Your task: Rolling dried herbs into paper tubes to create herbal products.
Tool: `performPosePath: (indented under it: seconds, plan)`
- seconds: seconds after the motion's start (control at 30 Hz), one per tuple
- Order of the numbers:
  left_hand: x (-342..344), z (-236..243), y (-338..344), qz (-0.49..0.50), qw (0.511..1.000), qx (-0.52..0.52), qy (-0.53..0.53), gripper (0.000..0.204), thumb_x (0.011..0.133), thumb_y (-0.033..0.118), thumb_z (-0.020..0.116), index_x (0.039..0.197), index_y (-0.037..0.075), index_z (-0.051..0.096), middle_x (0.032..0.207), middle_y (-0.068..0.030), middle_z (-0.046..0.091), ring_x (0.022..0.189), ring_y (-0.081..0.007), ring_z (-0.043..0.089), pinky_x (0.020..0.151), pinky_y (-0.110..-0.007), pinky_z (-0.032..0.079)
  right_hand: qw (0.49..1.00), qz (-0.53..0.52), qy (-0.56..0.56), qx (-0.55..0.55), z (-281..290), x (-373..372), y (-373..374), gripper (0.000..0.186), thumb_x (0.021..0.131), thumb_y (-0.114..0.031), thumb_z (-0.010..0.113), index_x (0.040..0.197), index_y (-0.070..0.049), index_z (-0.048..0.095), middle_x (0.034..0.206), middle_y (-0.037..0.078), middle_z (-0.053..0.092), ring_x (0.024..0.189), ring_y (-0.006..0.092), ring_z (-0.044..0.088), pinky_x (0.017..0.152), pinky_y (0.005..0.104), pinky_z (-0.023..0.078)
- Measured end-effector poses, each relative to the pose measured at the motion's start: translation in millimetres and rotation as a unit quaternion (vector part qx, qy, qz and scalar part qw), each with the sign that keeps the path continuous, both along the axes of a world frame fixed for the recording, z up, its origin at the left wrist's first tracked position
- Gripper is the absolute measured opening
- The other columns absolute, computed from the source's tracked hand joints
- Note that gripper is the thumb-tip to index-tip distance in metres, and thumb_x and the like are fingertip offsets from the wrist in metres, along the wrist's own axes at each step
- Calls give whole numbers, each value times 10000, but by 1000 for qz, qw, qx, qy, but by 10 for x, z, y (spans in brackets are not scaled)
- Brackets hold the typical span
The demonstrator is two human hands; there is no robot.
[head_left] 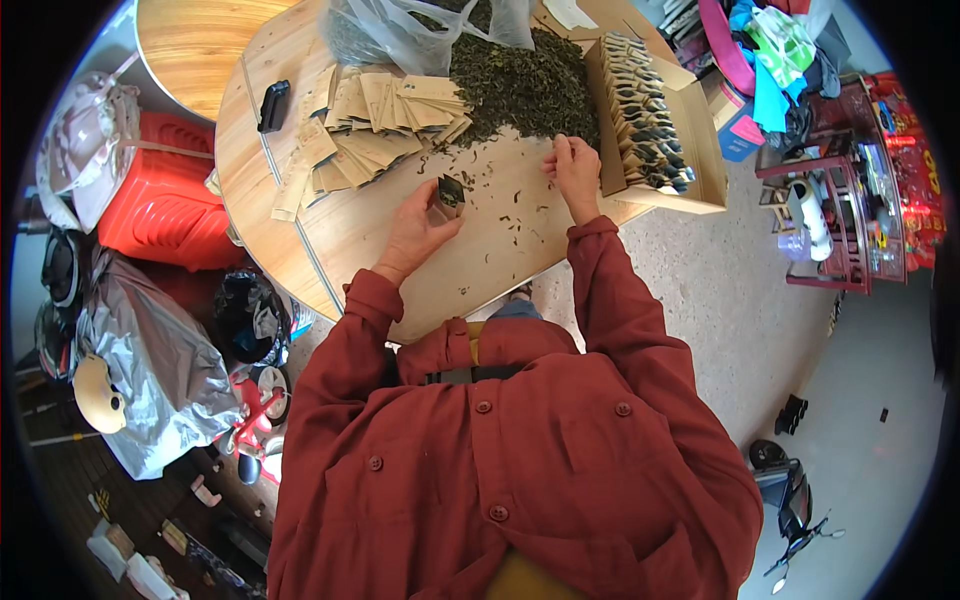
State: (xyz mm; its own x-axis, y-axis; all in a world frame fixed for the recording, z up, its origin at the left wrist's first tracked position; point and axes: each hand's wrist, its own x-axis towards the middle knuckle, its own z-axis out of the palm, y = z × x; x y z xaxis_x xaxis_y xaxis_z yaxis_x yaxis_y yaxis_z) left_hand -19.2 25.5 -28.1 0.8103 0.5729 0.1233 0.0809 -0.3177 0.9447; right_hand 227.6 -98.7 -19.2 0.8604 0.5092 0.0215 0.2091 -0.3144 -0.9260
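Left hand [415,234]: grasping an open packet [449,200], front-left of leaf pile [535,85]
Right hand [576,174]: bunched, just before pile; cannot tell if grasping anything

Flat packets [390,105]: on the table [243,165], left of the leaf heap [535,85]
Plastic bag [375,35]: beyond the flat packets
Carton [708,150]: right of the leaf heap, packet row [640,110] inside
Small case [273,106]: left of the flat packets
Single packet [449,194]: in the left hand [415,232]
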Motion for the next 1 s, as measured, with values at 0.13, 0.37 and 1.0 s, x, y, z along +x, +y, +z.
performPosePath:
  seconds: [0.13,0.37,1.0]
  plan:
    - [94,91,-65,28,999,22,4,558,701,163,760,1170,-30,526,1008,-163,630,932,-263,613,859,-344,480,998,6,18,64,-138,177,173,274,944,-218,542,920,44,622,703,97,655,588,140,646,533,252,525]
    - [417,78,-161,70,997,20,8,550,709,162,754,1175,-22,527,1002,-159,632,913,-253,618,837,-338,487,956,113,167,214,-12,287,167,265,971,-189,514,1034,54,598,802,118,666,656,152,648,593,255,529]
    - [1201,161,-339,75,988,99,87,514,685,193,749,1118,13,538,956,-171,612,926,-344,588,819,-388,470,854,408,-311,86,912,396,-265,170,924,-103,541,1046,4,591,860,146,637,758,293,634,667,351,506]
